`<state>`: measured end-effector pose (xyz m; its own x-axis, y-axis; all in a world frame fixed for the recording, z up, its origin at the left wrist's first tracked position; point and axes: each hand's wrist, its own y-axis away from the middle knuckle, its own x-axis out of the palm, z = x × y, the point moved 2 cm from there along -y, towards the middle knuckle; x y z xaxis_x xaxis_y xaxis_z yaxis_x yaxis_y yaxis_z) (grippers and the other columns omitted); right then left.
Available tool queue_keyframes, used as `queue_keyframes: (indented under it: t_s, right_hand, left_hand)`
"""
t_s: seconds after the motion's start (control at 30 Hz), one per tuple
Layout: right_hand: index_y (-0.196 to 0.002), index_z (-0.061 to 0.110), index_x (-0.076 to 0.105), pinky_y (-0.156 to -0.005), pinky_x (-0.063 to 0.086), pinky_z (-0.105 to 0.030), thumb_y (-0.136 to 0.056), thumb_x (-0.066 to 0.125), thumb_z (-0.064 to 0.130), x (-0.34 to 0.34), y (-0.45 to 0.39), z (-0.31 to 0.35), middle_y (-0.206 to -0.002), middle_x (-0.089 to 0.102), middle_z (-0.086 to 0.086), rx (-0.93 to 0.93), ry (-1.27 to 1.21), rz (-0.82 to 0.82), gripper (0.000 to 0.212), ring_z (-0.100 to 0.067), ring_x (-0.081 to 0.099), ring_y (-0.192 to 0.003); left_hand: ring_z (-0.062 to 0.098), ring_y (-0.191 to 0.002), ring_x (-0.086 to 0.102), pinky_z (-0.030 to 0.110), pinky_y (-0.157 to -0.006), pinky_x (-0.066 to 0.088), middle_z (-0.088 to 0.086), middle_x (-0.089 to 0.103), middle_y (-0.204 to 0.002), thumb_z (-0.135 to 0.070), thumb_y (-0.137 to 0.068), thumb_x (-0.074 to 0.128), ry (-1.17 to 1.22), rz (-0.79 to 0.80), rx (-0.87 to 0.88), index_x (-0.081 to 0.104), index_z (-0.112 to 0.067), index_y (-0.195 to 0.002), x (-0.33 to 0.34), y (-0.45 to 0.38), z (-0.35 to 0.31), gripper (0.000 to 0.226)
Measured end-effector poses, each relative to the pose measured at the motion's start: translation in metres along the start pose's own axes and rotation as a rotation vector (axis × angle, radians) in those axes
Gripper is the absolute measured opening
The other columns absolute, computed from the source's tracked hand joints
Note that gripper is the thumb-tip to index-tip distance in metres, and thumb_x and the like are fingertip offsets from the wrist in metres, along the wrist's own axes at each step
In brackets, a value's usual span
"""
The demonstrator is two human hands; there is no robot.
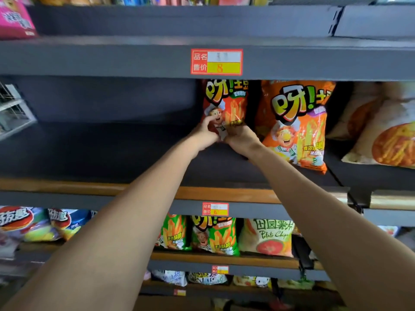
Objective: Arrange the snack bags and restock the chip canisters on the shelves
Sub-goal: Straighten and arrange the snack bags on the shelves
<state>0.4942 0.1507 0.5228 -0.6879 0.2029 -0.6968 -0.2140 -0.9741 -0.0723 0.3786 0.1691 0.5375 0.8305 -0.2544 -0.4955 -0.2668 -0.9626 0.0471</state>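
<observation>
A small red-orange snack bag (226,102) with a cartoon chef stands upright at the back of the dark middle shelf (94,153). My left hand (205,132) grips its lower left corner and my right hand (241,136) grips its lower right corner, both arms stretched forward. Right beside it leans a larger orange bag (296,122) of the same brand. No chip canisters are in view.
Pale bags (386,131) lie at the far right of the same shelf. Its left half is bare, with a wire basket (13,108) at the far left. The shelf below holds green bags (213,234), a potato chip bag (267,236) and blue bags (45,223). A pink box (15,19) sits top left.
</observation>
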Motion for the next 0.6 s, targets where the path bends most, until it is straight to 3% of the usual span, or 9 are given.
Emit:
queue_keyframes:
  t_s: [0.13,0.27,0.37,0.5,0.6]
  right_hand:
    - [-0.117,0.001,0.061,-0.09,0.031,-0.023,-0.089,0.051,0.012,-0.016,0.036,0.022,-0.131,0.047,-0.022,-0.051,0.005,-0.249,0.032,-0.035,0.041,-0.123]
    - [-0.101,0.004,0.068,-0.083,0.035,-0.006,-0.08,0.047,0.004,-0.011,0.119,0.046,-0.116,0.051,-0.017,-0.431,-0.117,-0.45,0.029,-0.014,0.053,-0.1]
    - [-0.093,0.001,0.067,-0.076,0.042,-0.016,-0.08,0.043,-0.001,0.027,0.179,0.04,-0.105,0.053,-0.017,-0.647,-0.107,-0.386,0.027,-0.014,0.053,-0.092]
    - [-0.094,0.001,0.066,-0.071,0.04,-0.022,-0.085,0.04,0.001,0.122,0.232,0.015,-0.108,0.054,-0.018,-0.674,-0.013,-0.04,0.028,-0.017,0.052,-0.09]
    - [-0.1,0.004,0.066,-0.069,0.043,-0.025,-0.088,0.044,0.001,0.214,0.252,-0.025,-0.114,0.052,-0.014,-0.507,0.095,0.242,0.025,-0.016,0.052,-0.083]
  left_hand:
    - [0.024,-0.116,0.051,0.029,-0.09,0.043,0.005,0.046,-0.136,-0.018,-0.087,0.057,-0.068,-0.199,0.019,0.032,-0.028,-0.139,-0.028,0.027,0.001,0.059]
    - [0.016,-0.1,0.058,0.019,-0.084,0.041,0.009,0.051,-0.124,-0.001,-0.082,0.048,-0.099,-0.58,0.472,0.049,-0.009,-0.124,-0.062,0.118,0.025,0.043]
    - [0.011,-0.089,0.053,0.016,-0.08,0.041,0.009,0.052,-0.104,0.004,-0.076,0.044,-0.124,-0.698,0.61,0.054,0.002,-0.108,-0.067,0.194,0.094,0.034]
    - [0.018,-0.088,0.052,0.016,-0.079,0.036,0.004,0.048,-0.097,0.001,-0.081,0.047,-0.238,-0.573,0.265,0.055,0.0,-0.105,-0.057,0.256,0.243,0.026]
    - [0.031,-0.096,0.056,0.031,-0.082,0.043,0.014,0.049,-0.112,0.002,-0.081,0.056,-0.388,-0.364,-0.075,0.05,-0.004,-0.117,-0.042,0.283,0.348,0.036]
